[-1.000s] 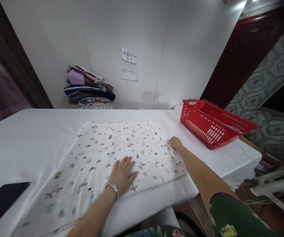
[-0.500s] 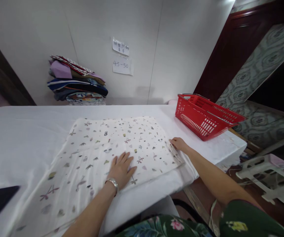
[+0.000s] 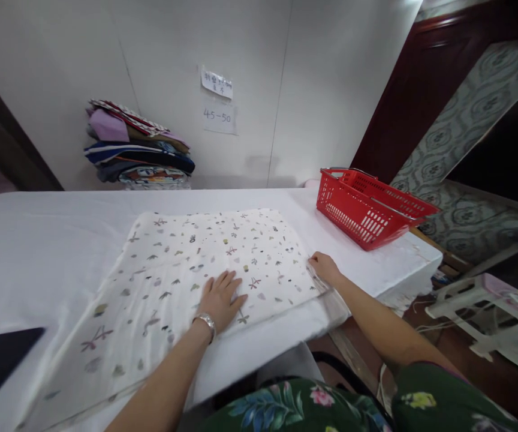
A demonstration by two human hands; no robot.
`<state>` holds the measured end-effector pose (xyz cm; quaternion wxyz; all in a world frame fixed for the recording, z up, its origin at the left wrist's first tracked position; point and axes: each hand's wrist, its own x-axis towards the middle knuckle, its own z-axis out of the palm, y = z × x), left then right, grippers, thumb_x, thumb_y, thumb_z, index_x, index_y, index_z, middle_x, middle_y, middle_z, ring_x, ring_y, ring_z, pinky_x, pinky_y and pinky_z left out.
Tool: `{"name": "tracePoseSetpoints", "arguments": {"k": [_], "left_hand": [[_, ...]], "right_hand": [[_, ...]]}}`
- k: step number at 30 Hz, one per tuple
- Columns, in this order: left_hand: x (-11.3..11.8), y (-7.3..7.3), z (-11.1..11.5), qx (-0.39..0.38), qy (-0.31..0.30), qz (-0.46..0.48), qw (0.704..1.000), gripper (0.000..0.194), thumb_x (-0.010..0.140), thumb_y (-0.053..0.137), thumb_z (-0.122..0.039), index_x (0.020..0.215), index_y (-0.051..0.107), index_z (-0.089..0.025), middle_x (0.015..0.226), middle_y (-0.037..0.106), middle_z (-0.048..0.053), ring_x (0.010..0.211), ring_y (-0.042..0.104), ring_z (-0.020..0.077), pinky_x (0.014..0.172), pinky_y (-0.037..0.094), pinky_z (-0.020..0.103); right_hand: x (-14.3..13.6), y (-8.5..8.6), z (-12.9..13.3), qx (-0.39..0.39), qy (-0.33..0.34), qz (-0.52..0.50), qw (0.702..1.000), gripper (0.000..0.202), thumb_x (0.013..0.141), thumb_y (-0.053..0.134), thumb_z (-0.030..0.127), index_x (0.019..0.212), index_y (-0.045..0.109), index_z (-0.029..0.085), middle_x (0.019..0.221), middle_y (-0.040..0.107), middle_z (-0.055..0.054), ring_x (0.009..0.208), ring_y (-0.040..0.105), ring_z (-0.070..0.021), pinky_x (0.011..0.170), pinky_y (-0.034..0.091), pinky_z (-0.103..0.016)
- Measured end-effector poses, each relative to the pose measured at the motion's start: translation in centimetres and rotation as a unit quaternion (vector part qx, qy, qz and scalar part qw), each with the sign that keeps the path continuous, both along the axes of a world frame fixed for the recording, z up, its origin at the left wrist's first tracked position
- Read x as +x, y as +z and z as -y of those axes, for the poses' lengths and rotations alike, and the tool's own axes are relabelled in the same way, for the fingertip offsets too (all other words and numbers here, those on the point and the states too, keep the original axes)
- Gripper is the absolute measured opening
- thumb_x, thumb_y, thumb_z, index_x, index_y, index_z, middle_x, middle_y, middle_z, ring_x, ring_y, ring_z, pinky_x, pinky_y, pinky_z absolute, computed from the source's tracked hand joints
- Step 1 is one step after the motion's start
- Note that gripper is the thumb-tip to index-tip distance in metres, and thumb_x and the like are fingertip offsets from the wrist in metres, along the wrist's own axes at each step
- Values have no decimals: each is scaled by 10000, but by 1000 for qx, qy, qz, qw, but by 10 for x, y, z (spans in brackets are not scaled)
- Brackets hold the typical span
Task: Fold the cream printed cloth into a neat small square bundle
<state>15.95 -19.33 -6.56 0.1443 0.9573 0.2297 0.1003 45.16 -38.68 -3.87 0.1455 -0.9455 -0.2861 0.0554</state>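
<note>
White printed cloth lies flat, left hand spread, right hand pinching its edge.

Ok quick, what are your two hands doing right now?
Left hand: open, palm down, fingers spread flat on the patterned cloth.
Right hand: closed, fingers curled, holding the cloth's side edge.

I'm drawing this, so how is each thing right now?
Patterned cloth, spread out, creased on the right.
Left hand, flat on the cloth, fingers spread.
Right hand, curled at the cloth's edge.
Red basket, upright, open on top.
Fabric pile, folded and stacked.
Paper signs, stuck up.
Dark slab, lying flat.
Stool, upright.
</note>
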Motion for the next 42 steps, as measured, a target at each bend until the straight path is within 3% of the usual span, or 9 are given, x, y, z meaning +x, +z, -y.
{"name": "tracePoseSetpoints", "arguments": {"k": [5, 15, 21, 26, 29, 32, 36, 39, 42], "left_hand": [[-1, 0, -1, 4, -6, -6, 1000, 490, 845, 392, -491, 1247, 521, -243, 1416, 395, 45, 1335, 278, 238, 1096, 158, 474], [1, -2, -2, 17, -7, -13, 1000, 483, 850, 381, -492, 1239, 523, -244, 1420, 391, 36, 1336, 277, 231, 1091, 163, 470], [1, 0, 0, 23, 0, -14, 1000, 465, 855, 393, -473, 1231, 533, -238, 1401, 419, 42, 1329, 295, 226, 1094, 176, 454], [-1, -3, -3, 19, -1, 18, 1000, 427, 847, 421, -446, 1181, 571, -226, 1366, 463, 55, 1300, 350, 232, 1078, 223, 460], [-4, -2, -2, 21, -4, 74, 997, 377, 856, 415, -409, 1116, 608, -217, 1261, 566, 72, 1228, 446, 232, 1053, 271, 459], [-6, 5, 9, 35, -37, 104, 993, 374, 862, 413, -428, 1086, 619, -211, 1165, 630, 75, 1171, 500, 232, 1049, 268, 473], [-7, 16, 32, 53, -117, 62, 990, 472, 807, 482, -534, 1146, 585, -222, 1231, 589, 70, 1211, 457, 257, 1058, 229, 512], [-6, 16, 41, 64, -142, 29, 987, 534, 763, 553, -526, 1203, 549, -224, 1288, 542, 79, 1215, 449, 272, 1030, 286, 499], [-8, 12, 41, 78, -142, 33, 986, 416, 811, 518, -450, 1146, 589, -214, 1252, 571, 81, 1176, 486, 255, 982, 362, 449]], "right_hand": [[-3, 4, 15, -1, 15, -18, 1000, 278, 863, 461, 379, 794, 643, 182, 751, 649, -34, 712, 548, -148, 598, 313, -226], [-27, -4, 72, 38, 27, -66, 997, 278, 836, 467, 404, 815, 632, 180, 669, 626, -2, 633, 538, -144, 570, 335, -230], [-23, -5, 72, 32, 16, -39, 999, 199, 820, 494, 315, 751, 621, 178, 717, 626, -30, 673, 521, -150, 592, 308, -241], [-17, -2, 70, 53, 12, -84, 995, 142, 763, 579, 283, 675, 609, 176, 686, 620, -32, 670, 521, -148, 593, 313, -238], [-19, 1, 75, 91, -6, -140, 986, 157, 758, 577, 282, 646, 588, 172, 606, 591, -11, 583, 507, -126, 546, 332, -227], [-21, 5, 80, 142, -36, -209, 967, 159, 784, 526, 284, 684, 569, 169, 532, 552, 17, 462, 465, -97, 462, 337, -211], [-20, 16, 79, 211, -58, -263, 940, 139, 768, 546, 298, 711, 538, 171, 546, 564, 25, 416, 444, -73, 402, 324, -191], [-17, 23, 71, 244, -59, -275, 928, 124, 769, 544, 282, 715, 529, 171, 573, 583, 19, 422, 450, -62, 395, 323, -180], [-15, 23, 65, 253, -60, -273, 926, 108, 788, 527, 267, 729, 531, 176, 587, 592, 24, 434, 462, -59, 402, 326, -171]]}}
